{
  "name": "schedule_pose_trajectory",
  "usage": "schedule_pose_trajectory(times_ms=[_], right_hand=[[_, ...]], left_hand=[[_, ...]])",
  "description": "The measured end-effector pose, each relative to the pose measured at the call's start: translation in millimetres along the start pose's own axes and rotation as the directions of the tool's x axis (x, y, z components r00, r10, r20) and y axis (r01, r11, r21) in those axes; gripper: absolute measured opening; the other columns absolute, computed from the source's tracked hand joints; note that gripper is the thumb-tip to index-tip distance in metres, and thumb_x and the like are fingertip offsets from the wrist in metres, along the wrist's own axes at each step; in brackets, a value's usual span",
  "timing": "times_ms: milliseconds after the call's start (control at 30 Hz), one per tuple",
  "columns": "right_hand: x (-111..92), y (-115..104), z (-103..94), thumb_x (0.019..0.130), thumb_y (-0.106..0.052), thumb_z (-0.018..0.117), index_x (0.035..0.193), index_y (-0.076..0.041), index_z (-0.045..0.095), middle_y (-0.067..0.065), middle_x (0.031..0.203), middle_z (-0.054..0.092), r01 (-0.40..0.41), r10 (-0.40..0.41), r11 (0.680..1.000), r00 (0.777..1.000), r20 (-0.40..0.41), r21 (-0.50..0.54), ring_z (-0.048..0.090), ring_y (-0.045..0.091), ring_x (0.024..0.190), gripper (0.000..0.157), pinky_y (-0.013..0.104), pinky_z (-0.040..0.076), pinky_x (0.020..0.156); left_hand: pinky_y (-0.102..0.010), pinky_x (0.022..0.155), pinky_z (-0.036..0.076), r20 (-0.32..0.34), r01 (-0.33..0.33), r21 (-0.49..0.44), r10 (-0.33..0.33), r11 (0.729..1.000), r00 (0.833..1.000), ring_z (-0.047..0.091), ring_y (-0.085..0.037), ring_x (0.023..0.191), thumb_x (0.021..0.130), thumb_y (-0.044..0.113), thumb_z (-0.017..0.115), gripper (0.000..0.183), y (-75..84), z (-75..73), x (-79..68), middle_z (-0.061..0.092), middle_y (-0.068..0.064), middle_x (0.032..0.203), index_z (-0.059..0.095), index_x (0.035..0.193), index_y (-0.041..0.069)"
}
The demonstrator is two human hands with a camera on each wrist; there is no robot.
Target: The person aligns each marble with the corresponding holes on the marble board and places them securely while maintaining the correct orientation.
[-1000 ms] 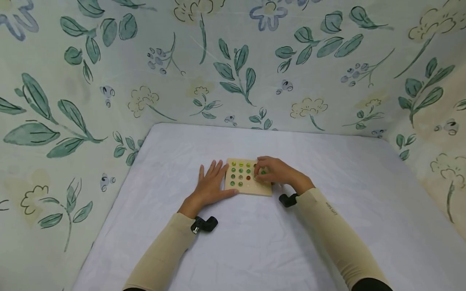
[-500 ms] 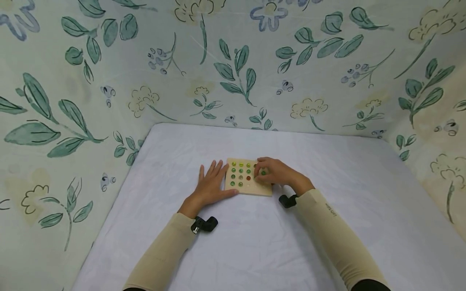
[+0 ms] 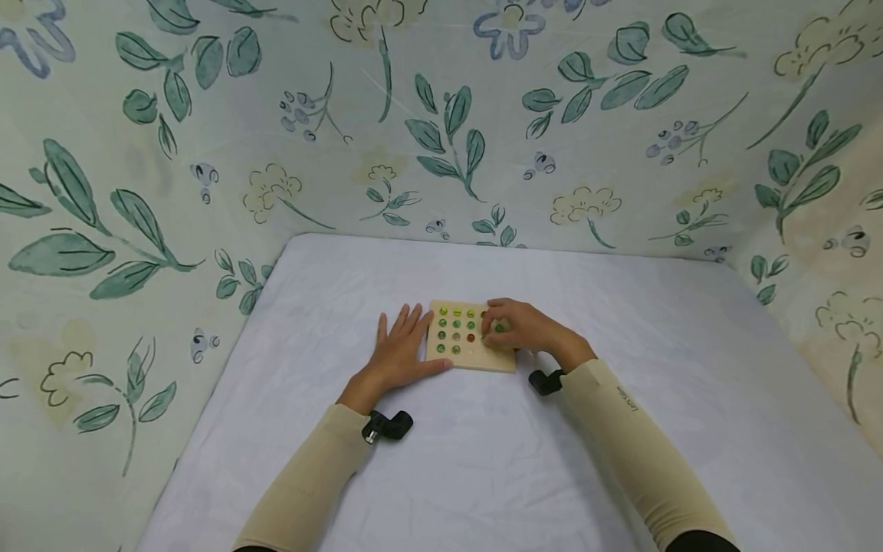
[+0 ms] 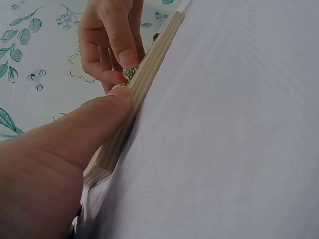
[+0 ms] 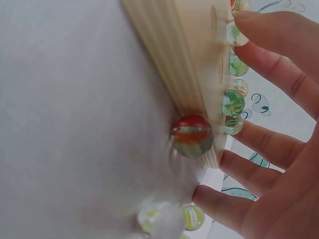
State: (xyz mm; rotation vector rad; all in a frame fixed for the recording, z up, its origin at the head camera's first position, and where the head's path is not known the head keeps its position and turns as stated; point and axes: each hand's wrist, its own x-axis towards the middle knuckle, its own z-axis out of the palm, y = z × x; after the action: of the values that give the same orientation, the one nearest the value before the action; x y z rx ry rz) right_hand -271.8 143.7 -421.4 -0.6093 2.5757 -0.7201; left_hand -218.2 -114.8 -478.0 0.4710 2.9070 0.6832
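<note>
A square wooden board [image 3: 493, 360] carrying glass marbles lies on the white cloth. My left hand [image 3: 400, 356] is spread flat along its left side, fingertips at the edge. In the left wrist view, the left thumb [image 4: 107, 117] presses on the board's near edge. Over the board's right part is my right hand [image 3: 523, 328]. Its thumb and index finger pinch a clear, green-swirled marble [image 5: 235, 34] at the board's surface, while the other fingers are spread. Several green marbles [image 5: 233, 103] sit in a row on the board; the right hand hides some holes.
Beside the board's right edge lies a red-orange marble [image 5: 192, 137] on the cloth [image 3: 469, 460]. Pale yellow-swirled marbles [image 5: 193, 217] lie close by, partly blurred. Flower-patterned fabric [image 3: 441, 153] rises behind and at both sides.
</note>
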Motion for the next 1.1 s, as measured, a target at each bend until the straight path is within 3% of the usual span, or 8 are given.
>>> schedule_pose_trajectory(times_ms=[700, 933, 1100], right_hand=[[-5, 7, -6.2, 0.087, -0.031, 0.072, 0.091, -0.028, 0.069, 0.011, 0.153, 0.036, 0.033, -0.033, 0.999, 0.999, -0.01, -0.002, 0.025, 0.037, 0.142, 0.006, 0.058, 0.024, 0.112], [-10, 13, -13.2, 0.087, -0.03, 0.072, 0.092, -0.029, 0.069, 0.011, 0.152, 0.037, 0.022, -0.023, 1.0, 0.999, -0.047, -0.02, 0.029, 0.037, 0.14, 0.006, 0.056, 0.032, 0.109], [-15, 18, -15.8, 0.087, -0.029, 0.071, 0.094, -0.026, 0.069, 0.011, 0.152, 0.037, -0.005, 0.005, 1.0, 0.997, -0.071, -0.005, 0.028, 0.035, 0.141, 0.008, 0.056, 0.03, 0.109]], left_hand=[[-0.054, 0.113, -0.014, -0.023, -0.015, -0.006, 0.015, 1.0, 1.0, -0.003, -0.024, 0.148, 0.079, 0.075, 0.056, 0.105, 0.9, 2.3, -1.4, 0.008, -0.006, 0.161, 0.016, 0.156, 0.017], [-0.054, 0.113, -0.014, -0.022, -0.015, -0.016, 0.014, 1.0, 1.0, -0.003, -0.025, 0.148, 0.079, 0.073, 0.058, 0.105, 2.1, -1.0, -1.2, 0.007, -0.007, 0.161, 0.016, 0.156, 0.016], [-0.053, 0.113, -0.015, -0.023, -0.014, -0.016, 0.013, 1.0, 1.0, -0.004, -0.025, 0.148, 0.078, 0.074, 0.057, 0.105, 0.6, 0.9, -0.6, 0.007, -0.006, 0.161, 0.016, 0.156, 0.017]])
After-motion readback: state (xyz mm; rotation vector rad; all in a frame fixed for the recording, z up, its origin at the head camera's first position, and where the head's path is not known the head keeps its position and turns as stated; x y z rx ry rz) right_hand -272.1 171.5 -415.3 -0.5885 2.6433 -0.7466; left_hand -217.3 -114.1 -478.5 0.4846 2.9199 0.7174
